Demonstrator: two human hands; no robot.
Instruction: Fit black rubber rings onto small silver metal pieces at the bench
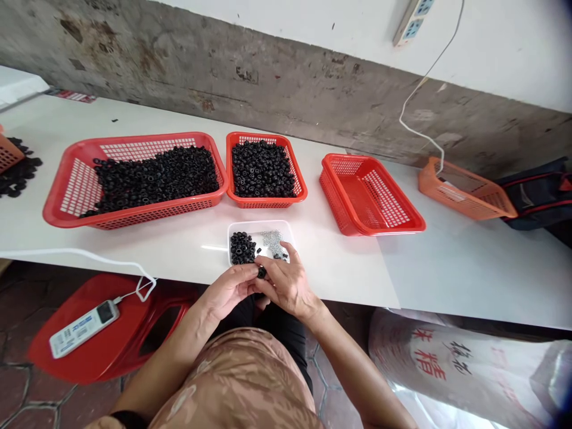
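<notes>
My left hand point(231, 289) and my right hand point(288, 280) meet at the table's front edge. Between their fingertips is a small black ring-shaped part point(261, 272), pinched from both sides. Just behind my hands lies a shallow white plastic tray point(260, 226). In its left side are black ring parts point(242, 247); to the right is a heap of small clear or silvery pieces point(271, 240), with a few tiny black pieces point(280, 256) near my right fingers. My right hand partly covers the tray's front right corner.
A long red basket point(161, 208) and a smaller red basket point(268, 202) hold many black parts. Stacked red baskets point(357, 196) and an orange basket point(469, 199) stand to the right. A power bank point(84, 328) with a white cable rests on a red stool point(67, 369). A sack point(465, 369) stands below.
</notes>
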